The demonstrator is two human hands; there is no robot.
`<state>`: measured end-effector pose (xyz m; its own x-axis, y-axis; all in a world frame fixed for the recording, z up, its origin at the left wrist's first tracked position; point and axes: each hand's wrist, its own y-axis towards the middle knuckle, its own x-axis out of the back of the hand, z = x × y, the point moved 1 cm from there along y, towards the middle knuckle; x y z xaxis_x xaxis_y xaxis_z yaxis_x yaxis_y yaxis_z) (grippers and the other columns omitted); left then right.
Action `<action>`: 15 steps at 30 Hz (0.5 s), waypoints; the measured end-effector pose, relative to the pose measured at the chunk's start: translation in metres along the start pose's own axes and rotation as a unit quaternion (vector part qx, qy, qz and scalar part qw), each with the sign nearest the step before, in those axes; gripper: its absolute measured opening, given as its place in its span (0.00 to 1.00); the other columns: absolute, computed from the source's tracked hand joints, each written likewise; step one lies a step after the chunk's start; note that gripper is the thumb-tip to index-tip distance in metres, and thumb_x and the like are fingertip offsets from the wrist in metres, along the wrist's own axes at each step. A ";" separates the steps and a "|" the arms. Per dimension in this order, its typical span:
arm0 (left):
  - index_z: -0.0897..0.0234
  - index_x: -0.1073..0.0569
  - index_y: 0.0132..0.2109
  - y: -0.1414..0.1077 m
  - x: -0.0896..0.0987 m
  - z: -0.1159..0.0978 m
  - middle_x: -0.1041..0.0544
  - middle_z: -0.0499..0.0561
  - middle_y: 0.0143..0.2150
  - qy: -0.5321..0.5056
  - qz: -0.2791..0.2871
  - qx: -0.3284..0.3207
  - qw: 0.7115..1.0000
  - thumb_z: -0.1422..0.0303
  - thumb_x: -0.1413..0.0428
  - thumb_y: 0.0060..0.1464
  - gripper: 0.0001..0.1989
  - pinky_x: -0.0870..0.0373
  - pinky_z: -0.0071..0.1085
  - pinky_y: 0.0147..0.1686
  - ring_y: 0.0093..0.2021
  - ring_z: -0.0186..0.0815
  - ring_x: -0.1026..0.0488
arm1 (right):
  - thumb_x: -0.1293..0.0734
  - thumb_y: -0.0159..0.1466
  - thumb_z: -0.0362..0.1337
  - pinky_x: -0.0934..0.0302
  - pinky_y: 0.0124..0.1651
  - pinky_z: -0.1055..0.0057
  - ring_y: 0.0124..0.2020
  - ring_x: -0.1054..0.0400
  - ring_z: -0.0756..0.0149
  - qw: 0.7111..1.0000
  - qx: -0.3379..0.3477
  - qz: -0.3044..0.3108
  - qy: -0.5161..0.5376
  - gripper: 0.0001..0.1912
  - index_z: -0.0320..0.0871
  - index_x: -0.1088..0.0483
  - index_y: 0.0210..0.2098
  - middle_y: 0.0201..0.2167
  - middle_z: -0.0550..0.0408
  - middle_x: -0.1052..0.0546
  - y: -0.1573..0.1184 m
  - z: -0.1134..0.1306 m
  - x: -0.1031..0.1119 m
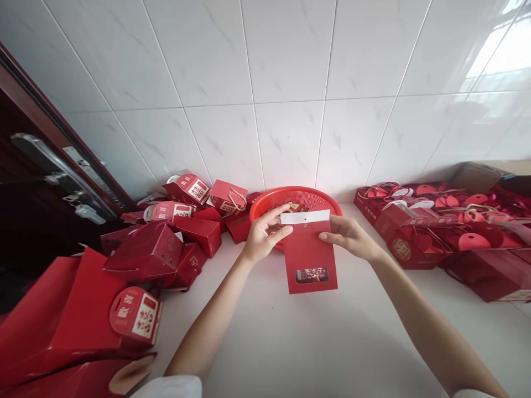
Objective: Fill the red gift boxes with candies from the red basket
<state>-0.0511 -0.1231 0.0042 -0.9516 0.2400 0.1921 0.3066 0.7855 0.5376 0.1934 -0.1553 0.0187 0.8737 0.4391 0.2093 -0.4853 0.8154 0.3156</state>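
A flat-sided red gift box is held up between my two hands over the white table. Its top edge has a white folded flap, and a small window near its lower end shows a patterned piece. My left hand pinches the box's upper left corner, thumb in front. On the upper right side, my right hand grips it with the thumb on the front face; its fingers are partly hidden behind. Just beyond the box stands a red plastic basket with small packets inside, partly covered by the box and hands.
Red gift boxes lie heaped on the left, some with handles. More red boxes stand in rows on the right, beside a brown cardboard box. A tiled wall rises behind the table. A dark door with a metal handle is at far left.
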 end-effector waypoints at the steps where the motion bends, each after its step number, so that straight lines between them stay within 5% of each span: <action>1: 0.63 0.25 0.58 0.000 0.001 -0.001 0.15 0.57 0.46 -0.002 -0.002 -0.001 1.000 0.59 0.35 0.55 0.26 0.19 0.38 0.45 0.47 0.45 0.18 | 0.28 0.65 0.50 0.26 0.47 0.58 0.47 0.22 0.52 1.000 0.003 -0.007 0.001 0.22 0.44 0.23 0.53 0.49 0.45 0.18 0.001 0.000 -0.001; 10: 0.63 0.29 0.58 -0.001 0.004 -0.011 0.16 0.57 0.45 -0.030 0.052 0.044 0.997 0.59 0.34 0.54 0.27 0.20 0.34 0.41 0.41 0.42 0.17 | 0.28 0.65 0.45 0.25 0.46 0.61 0.43 0.21 0.57 0.996 0.008 -0.036 0.085 0.18 0.45 0.22 0.51 0.47 0.47 0.18 0.005 -0.006 -0.006; 15: 0.63 0.27 0.51 -0.002 0.002 -0.008 0.16 0.53 0.39 -0.017 0.032 0.043 0.998 0.59 0.35 0.54 0.21 0.20 0.32 0.37 0.36 0.40 0.18 | 0.27 0.64 0.45 0.26 0.45 0.62 0.41 0.22 0.58 0.994 0.002 -0.037 0.102 0.15 0.45 0.22 0.47 0.44 0.49 0.17 0.006 -0.015 -0.006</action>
<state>-0.0531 -0.1288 0.0103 -0.9307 0.3095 0.1947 0.3652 0.8140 0.4518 0.1859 -0.1473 0.0055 0.8951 0.4458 -0.0069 -0.4192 0.8467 0.3276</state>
